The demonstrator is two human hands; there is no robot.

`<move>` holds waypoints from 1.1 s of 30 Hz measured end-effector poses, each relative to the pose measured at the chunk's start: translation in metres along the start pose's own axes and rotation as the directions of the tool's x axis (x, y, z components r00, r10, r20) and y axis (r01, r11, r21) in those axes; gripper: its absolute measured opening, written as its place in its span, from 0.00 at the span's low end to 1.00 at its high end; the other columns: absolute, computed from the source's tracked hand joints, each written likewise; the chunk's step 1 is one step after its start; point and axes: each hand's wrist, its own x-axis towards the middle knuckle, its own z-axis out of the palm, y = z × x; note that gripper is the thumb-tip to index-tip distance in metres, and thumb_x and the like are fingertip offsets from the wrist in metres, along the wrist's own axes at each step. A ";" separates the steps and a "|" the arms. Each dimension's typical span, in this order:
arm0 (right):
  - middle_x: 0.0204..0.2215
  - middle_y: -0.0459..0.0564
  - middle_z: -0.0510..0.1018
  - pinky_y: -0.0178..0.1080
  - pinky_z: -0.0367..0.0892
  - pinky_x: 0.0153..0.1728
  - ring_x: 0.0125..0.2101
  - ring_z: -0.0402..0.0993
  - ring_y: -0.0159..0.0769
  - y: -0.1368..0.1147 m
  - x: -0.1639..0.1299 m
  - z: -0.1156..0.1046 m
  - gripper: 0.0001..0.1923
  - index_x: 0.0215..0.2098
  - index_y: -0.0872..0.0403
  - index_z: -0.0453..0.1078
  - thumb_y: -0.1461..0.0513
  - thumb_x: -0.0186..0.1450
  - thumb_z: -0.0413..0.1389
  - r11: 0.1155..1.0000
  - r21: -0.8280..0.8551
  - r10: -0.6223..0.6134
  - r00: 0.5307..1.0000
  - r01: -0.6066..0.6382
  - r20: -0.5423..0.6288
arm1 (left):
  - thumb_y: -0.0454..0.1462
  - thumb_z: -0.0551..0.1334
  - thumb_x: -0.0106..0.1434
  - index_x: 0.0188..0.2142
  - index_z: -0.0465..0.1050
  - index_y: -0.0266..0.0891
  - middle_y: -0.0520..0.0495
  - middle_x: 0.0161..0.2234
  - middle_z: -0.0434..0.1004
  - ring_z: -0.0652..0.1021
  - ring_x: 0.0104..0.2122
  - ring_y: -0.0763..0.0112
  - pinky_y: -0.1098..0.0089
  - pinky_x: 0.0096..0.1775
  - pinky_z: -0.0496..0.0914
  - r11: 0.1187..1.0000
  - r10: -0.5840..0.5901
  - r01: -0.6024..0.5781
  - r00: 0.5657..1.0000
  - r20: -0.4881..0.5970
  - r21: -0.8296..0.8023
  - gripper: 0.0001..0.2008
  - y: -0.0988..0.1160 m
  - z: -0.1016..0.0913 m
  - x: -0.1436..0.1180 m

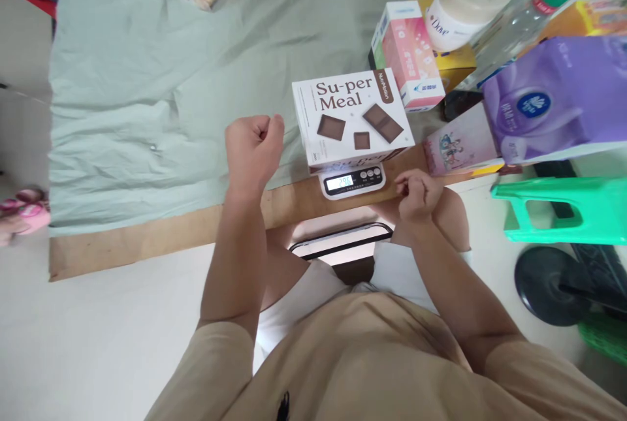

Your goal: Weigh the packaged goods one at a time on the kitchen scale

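Hiding most of the scale (353, 181), the Su-per Meal box (351, 117) sits between two empty, curled-shut hands.

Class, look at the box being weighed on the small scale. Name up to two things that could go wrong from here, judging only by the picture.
1. The white Su-per Meal cardboard box is wider than the small white digital scale, so it may tip.
2. The right hand, loosely curled, is beside the scale; a nudge could spoil the reading. The left hand is fisted, clear of the box.
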 end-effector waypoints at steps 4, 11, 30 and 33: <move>0.14 0.44 0.66 0.36 0.58 0.21 0.17 0.63 0.31 0.000 -0.002 0.001 0.14 0.20 0.52 0.71 0.59 0.60 0.50 0.999 -0.025 -0.025 1.000 0.024 -0.015 | 0.31 0.61 0.67 0.18 0.41 0.40 0.54 0.19 0.38 0.46 0.22 0.77 0.65 0.25 0.43 0.999 -0.034 0.033 0.999 -0.016 -0.031 0.29 -0.004 0.001 0.004; 0.13 0.45 0.67 0.37 0.56 0.20 0.16 0.62 0.32 0.003 -0.003 0.000 0.14 0.20 0.51 0.72 0.59 0.61 0.51 0.998 -0.032 -0.060 0.998 0.059 -0.031 | 0.32 0.64 0.69 0.18 0.43 0.40 0.54 0.18 0.40 0.48 0.21 0.76 0.64 0.24 0.45 0.999 0.039 -0.041 0.997 -0.067 -0.015 0.31 -0.021 0.001 0.014; 0.12 0.44 0.66 0.36 0.56 0.21 0.16 0.61 0.31 0.000 -0.004 0.002 0.14 0.19 0.52 0.71 0.57 0.59 0.51 1.000 -0.027 -0.016 0.999 0.015 -0.047 | 0.51 0.69 0.65 0.31 0.73 0.46 0.55 0.19 0.70 0.69 0.21 0.74 0.65 0.28 0.62 0.984 -0.004 -0.016 0.994 -0.107 -0.177 0.15 -0.040 0.008 0.023; 0.12 0.44 0.66 0.36 0.56 0.21 0.16 0.62 0.31 -0.001 -0.004 0.002 0.14 0.19 0.52 0.71 0.57 0.59 0.51 0.999 -0.024 -0.023 0.999 0.022 -0.047 | 0.55 0.61 0.72 0.34 0.72 0.45 0.57 0.16 0.64 0.68 0.19 0.75 0.65 0.29 0.64 0.986 -0.023 0.001 0.991 -0.129 -0.167 0.19 -0.039 0.009 0.023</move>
